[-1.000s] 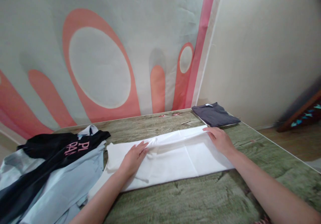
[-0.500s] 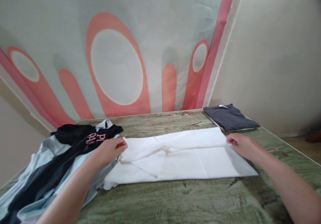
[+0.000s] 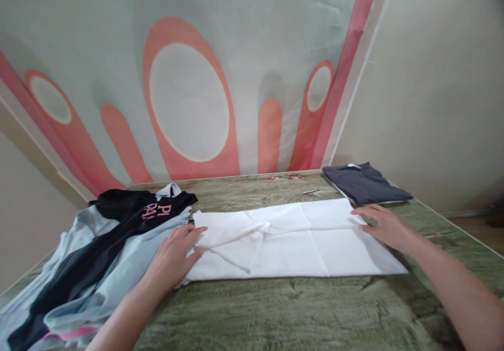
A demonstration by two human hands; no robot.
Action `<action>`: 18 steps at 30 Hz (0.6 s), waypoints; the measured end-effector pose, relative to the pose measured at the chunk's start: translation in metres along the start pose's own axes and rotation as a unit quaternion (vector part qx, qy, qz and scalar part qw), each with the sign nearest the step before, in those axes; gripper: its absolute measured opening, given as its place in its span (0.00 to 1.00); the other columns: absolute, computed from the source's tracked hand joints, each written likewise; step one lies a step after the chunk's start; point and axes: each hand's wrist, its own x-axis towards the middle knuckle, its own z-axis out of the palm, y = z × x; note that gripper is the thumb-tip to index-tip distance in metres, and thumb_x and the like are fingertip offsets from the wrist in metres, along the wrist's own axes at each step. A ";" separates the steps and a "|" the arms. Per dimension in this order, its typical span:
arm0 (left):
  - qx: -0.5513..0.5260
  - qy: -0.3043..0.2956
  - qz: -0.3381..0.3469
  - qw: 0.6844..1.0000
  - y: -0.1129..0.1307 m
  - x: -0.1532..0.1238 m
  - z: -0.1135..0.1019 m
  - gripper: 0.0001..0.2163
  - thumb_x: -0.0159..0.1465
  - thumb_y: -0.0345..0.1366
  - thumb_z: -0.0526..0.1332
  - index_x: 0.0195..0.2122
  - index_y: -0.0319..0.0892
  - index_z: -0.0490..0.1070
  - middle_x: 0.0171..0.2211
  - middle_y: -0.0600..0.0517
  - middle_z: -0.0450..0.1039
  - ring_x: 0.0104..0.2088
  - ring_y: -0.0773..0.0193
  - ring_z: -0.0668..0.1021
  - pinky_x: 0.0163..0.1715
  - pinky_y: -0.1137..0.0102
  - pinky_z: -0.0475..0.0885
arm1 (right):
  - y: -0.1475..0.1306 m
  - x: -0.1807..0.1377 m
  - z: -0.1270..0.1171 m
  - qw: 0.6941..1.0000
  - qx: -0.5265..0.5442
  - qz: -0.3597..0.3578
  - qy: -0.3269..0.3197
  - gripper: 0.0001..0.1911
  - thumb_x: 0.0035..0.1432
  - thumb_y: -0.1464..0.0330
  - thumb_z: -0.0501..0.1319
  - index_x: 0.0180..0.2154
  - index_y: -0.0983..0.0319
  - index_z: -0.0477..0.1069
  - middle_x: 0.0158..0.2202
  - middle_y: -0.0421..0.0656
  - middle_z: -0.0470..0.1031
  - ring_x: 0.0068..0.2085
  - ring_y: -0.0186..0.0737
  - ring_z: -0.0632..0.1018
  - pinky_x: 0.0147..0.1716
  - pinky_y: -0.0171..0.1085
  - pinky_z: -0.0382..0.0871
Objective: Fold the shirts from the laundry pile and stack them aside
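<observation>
A white garment (image 3: 291, 246) lies folded into a long strip across the table, with a seam and some creases running along its top. My left hand (image 3: 177, 251) rests at its left end, fingers apart and touching the cloth edge. At the opposite end is my right hand (image 3: 384, 226), its thumb and fingers parted around the edge of the fabric. Neither hand has the cloth pinched. The left end, partly behind my left hand, looks bunched up.
Left of the white garment is a loose heap of clothes, a black one (image 3: 102, 254) with pink letters and a light blue one (image 3: 129, 267). A folded dark grey garment (image 3: 364, 183) lies at the back right of the wood-patterned table (image 3: 283, 314). A patterned wall (image 3: 244, 78) rises behind.
Both hands have gone from a pinch to parted fingers, letting go of the white cloth. My left hand has come nearer to me, and the garment's left end lies straighter.
</observation>
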 end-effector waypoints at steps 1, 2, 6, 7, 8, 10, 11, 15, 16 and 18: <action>-0.006 -0.001 0.014 1.000 0.002 0.000 0.002 0.17 0.61 0.39 0.57 0.51 0.50 0.71 0.48 0.49 0.70 0.47 0.53 0.72 0.48 0.62 0.66 | -0.002 0.001 0.000 1.000 -0.005 -0.018 -0.003 0.16 0.50 0.64 0.60 0.43 0.55 0.76 0.46 0.44 0.75 0.46 0.47 0.76 0.48 0.42 0.69; -0.009 0.000 0.021 1.000 0.003 0.001 0.005 0.14 0.62 0.39 0.56 0.48 0.50 0.74 0.47 0.49 0.71 0.46 0.54 0.73 0.48 0.62 0.66 | -0.003 0.001 0.001 0.999 -0.009 -0.030 -0.004 0.13 0.51 0.64 0.59 0.40 0.55 0.77 0.45 0.44 0.75 0.45 0.46 0.76 0.48 0.42 0.68; -0.029 0.018 0.019 0.999 -0.001 0.005 0.014 0.12 0.65 0.40 0.53 0.39 0.46 0.76 0.44 0.49 0.74 0.45 0.54 0.73 0.48 0.63 0.65 | -0.002 0.003 0.005 0.999 -0.020 -0.027 0.023 0.11 0.55 0.62 0.57 0.35 0.56 0.77 0.40 0.43 0.76 0.40 0.44 0.77 0.43 0.41 0.70; -0.038 0.022 0.014 0.999 -0.004 0.008 0.015 0.12 0.65 0.41 0.53 0.39 0.45 0.75 0.44 0.49 0.74 0.46 0.55 0.73 0.49 0.64 0.65 | -0.001 0.003 0.005 0.999 -0.020 -0.021 0.032 0.11 0.55 0.61 0.57 0.35 0.56 0.76 0.39 0.43 0.76 0.39 0.43 0.77 0.41 0.40 0.70; -0.046 0.024 0.007 0.999 -0.007 0.012 0.015 0.12 0.65 0.41 0.53 0.38 0.44 0.74 0.43 0.49 0.74 0.46 0.55 0.73 0.48 0.65 0.65 | -0.001 0.004 0.006 0.999 -0.020 -0.014 0.042 0.12 0.56 0.61 0.56 0.35 0.57 0.76 0.39 0.43 0.76 0.38 0.43 0.76 0.39 0.40 0.70; -0.056 0.019 -0.016 0.998 -0.012 0.022 0.012 0.12 0.65 0.43 0.52 0.34 0.44 0.72 0.39 0.49 0.75 0.43 0.57 0.74 0.45 0.67 0.66 | -0.002 0.006 0.006 0.998 -0.026 0.000 0.058 0.12 0.57 0.60 0.56 0.35 0.57 0.75 0.38 0.43 0.76 0.36 0.42 0.76 0.37 0.39 0.69; -0.057 0.016 -0.029 0.998 -0.013 0.028 0.011 0.13 0.65 0.43 0.51 0.32 0.44 0.70 0.36 0.49 0.75 0.40 0.57 0.75 0.43 0.68 0.67 | -0.003 0.007 0.007 0.997 -0.032 0.007 0.066 0.12 0.58 0.59 0.55 0.35 0.57 0.74 0.38 0.43 0.76 0.35 0.41 0.76 0.35 0.39 0.69; -0.025 0.011 -0.094 0.995 -0.016 0.049 0.011 0.16 0.66 0.47 0.49 0.26 0.43 0.66 0.26 0.52 0.71 0.30 0.60 0.74 0.31 0.70 0.63 | -0.009 0.013 0.015 0.992 -0.068 0.044 0.100 0.13 0.59 0.58 0.54 0.35 0.58 0.72 0.36 0.43 0.74 0.32 0.40 0.75 0.31 0.38 0.66; -0.012 0.008 -0.114 0.993 -0.016 0.053 0.013 0.17 0.66 0.47 0.50 0.26 0.43 0.66 0.25 0.52 0.71 0.29 0.60 0.74 0.29 0.70 0.62 | -0.010 0.014 0.018 0.990 -0.075 0.053 0.105 0.13 0.59 0.58 0.54 0.35 0.58 0.72 0.36 0.43 0.74 0.32 0.40 0.75 0.30 0.37 0.65; 0.008 -0.003 -0.153 0.988 -0.014 0.058 0.018 0.16 0.65 0.47 0.51 0.25 0.43 0.65 0.24 0.52 0.71 0.29 0.59 0.75 0.27 0.71 0.59 | -0.014 0.016 0.024 0.988 -0.086 0.071 0.112 0.13 0.59 0.59 0.54 0.34 0.58 0.72 0.35 0.43 0.73 0.31 0.39 0.74 0.28 0.36 0.63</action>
